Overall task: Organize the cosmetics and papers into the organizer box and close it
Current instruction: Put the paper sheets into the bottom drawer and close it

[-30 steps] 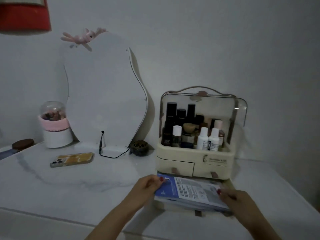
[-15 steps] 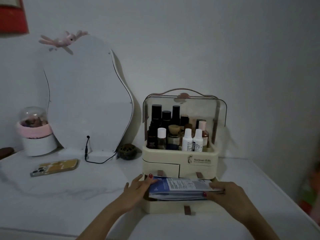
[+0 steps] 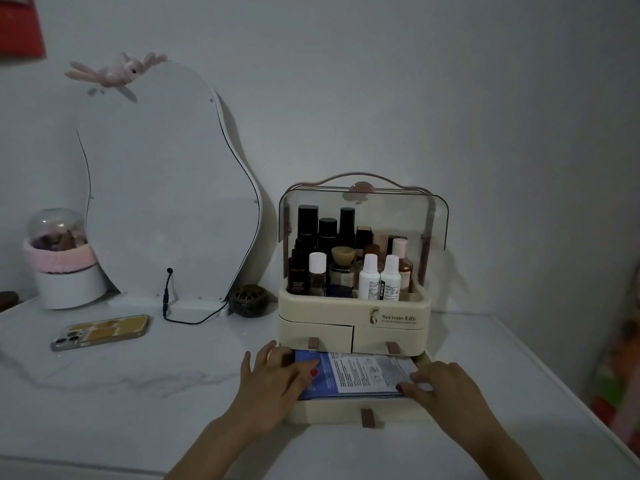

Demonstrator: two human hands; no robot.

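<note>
A cream organizer box [image 3: 398, 318] stands on the white table, its clear lid [image 3: 436, 216] raised. Several cosmetic bottles [image 3: 369, 280] stand in its top tray. Its wide bottom drawer [image 3: 332, 415] is pulled out toward me. A stack of blue and white papers [image 3: 360, 374] lies in that drawer. My left hand [image 3: 273, 382] rests on the left edge of the stack with the thumb on top of the papers. My right hand [image 3: 446, 386] presses its fingertips on the right corner of the stack.
A wavy mirror [image 3: 166, 188] leans on the wall at left, with a black cable [image 3: 180, 315] beside its base. A phone [image 3: 100, 331] lies face down on the table. A small dark round pot [image 3: 248, 301] sits next to the box. A domed white jar [image 3: 62, 261] stands far left.
The papers have sunk flatter into the pulled-out drawer and both hands now lie on top of them. The view has shifted slightly.
</note>
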